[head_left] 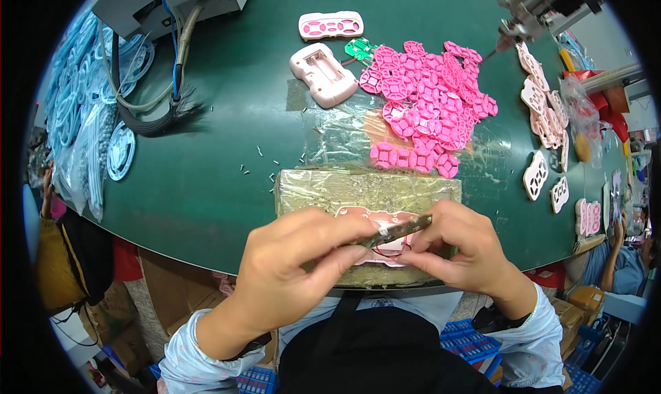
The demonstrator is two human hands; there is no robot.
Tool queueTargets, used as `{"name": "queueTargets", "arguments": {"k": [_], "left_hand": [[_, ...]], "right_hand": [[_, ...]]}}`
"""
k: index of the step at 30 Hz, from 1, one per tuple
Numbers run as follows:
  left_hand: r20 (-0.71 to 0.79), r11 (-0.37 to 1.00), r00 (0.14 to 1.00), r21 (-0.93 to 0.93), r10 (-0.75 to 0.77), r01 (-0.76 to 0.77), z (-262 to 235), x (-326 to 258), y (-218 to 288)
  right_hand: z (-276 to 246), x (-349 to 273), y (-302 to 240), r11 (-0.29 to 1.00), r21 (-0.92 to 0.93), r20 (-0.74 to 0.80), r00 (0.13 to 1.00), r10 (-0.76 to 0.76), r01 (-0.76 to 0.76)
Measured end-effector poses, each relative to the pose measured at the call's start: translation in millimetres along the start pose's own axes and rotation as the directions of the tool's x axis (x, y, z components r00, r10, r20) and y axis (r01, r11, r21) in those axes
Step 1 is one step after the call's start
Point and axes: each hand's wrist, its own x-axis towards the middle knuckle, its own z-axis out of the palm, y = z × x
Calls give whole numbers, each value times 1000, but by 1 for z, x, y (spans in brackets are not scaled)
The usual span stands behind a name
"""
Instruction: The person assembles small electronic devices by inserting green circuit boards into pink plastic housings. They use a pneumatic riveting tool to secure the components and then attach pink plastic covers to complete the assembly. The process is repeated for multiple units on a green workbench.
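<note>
A thin, dark circuit board [406,229], tilted and seen nearly edge-on, is held between my two hands. My left hand [292,260] pinches its left end between thumb and fingers. At the other end my right hand [468,246] is closed, its thumb and fingertips on the board and the thin red wires [387,255] below it. Underneath lies a pale pink plastic shell [352,211], hollow side up and partly hidden by my hands. It rests on a block wrapped in clear tape [310,187].
Beyond the block lie a pile of bright pink button pads [427,98], a green circuit board [360,49] and two pale pink controller shells [327,77], [330,26]. Blue plastic parts [89,98] heap at left. Pale faceplates [536,175] lie right. Machine arms [533,22] overhang the green table.
</note>
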Motion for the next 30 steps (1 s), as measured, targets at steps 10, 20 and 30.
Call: {"name": "queueTargets", "arguments": {"k": [10,20,30], "left_hand": [[113,884,938,315,327,-346,7,-4,-9],[236,714,881,518,411,-472,18,-17,-8],[185,796,929,479,320,-369,20,-19,-9]], "right_hand": [[-2,5,-11,938,-273,-102,964,-247,212],[9,2,-2,998,54,-310,950,-24,43],[8,-5,0,973,221,-257,959,117,-59]]}}
